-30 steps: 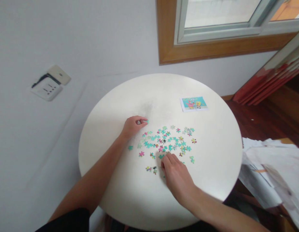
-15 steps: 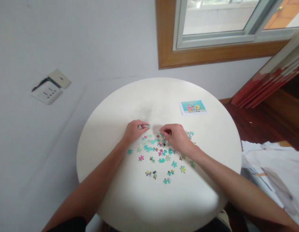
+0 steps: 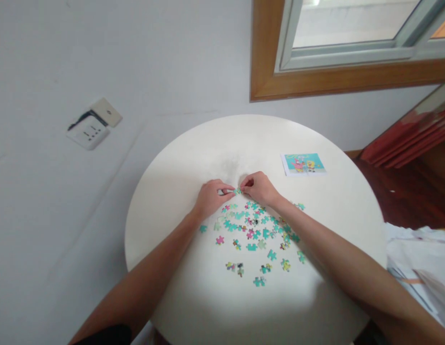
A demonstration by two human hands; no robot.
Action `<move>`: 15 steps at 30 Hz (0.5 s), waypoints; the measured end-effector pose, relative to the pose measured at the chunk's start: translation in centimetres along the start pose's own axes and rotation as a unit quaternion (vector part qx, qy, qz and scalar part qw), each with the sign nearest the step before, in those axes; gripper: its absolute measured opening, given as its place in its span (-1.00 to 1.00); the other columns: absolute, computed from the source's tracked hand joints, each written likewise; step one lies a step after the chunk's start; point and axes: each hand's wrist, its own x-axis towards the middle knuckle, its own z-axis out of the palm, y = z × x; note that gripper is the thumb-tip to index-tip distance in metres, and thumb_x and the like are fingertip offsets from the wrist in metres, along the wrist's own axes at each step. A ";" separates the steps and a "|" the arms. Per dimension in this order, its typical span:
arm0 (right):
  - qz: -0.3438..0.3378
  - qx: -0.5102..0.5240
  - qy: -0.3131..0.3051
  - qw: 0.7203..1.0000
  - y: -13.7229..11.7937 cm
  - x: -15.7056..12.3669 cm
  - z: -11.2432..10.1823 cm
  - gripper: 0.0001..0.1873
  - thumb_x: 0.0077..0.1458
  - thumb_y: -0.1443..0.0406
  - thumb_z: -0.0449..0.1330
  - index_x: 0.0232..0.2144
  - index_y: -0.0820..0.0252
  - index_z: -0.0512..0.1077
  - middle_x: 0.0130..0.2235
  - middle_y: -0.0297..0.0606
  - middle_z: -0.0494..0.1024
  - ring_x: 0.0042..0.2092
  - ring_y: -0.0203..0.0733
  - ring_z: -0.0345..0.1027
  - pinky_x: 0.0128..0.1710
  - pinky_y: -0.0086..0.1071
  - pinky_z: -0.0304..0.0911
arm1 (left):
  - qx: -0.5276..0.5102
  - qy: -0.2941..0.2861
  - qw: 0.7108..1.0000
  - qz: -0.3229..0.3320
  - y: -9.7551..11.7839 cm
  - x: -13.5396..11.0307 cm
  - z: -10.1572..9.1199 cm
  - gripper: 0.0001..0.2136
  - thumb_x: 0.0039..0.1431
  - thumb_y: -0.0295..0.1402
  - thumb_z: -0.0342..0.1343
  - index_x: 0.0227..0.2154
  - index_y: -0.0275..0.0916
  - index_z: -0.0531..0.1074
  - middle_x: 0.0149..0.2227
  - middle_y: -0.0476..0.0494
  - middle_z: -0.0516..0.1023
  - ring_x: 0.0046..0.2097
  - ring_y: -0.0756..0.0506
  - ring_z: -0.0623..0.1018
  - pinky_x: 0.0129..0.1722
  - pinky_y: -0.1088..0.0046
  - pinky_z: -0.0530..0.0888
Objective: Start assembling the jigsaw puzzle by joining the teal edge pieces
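My left hand (image 3: 212,195) and my right hand (image 3: 260,188) meet in the middle of the round white table (image 3: 193,158). Both hands are pinched shut, thumb against finger. Their tips come together on a small teal piece (image 3: 237,191). It peeks out between my fingers, just above the table top. I cannot tell if it is one piece or two pieces pushed together, because my fingers hide most of it.

The teal piece sits at the far edge of the pile of loose pieces (image 3: 256,233). That pile is spread out on the near side of my hands, and my right arm lies over some of it. Most of the pieces are teal. Some are pink and some have yellow or black on them.

I think a piece like this is very light, thin and flat. It looks like stiff card, so it could bend or peel if I squeeze hard. It is so small that it could slip away. The best place to hold it is by its edges, with just my fingertips.

A little picture card (image 3: 303,164) lies far off to the right. A wall socket (image 3: 93,127) is on the wall to the far left.
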 end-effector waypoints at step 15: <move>0.040 -0.070 0.004 0.997 -1.6 -0.3 0.1 -0.91 -0.01 0.33 0.29 -0.45 0.18 0.62 -0.41 -0.21 0.62 -0.39 -0.22 0.45 -0.41 -0.44 0.23 | -0.003 0.001 1.000 0.008 0.1 -0.1 0.0 -0.84 0.10 -0.29 0.28 -0.25 -0.15 0.64 -0.35 -0.09 0.57 -0.28 -0.09 0.51 -0.24 0.42 0.41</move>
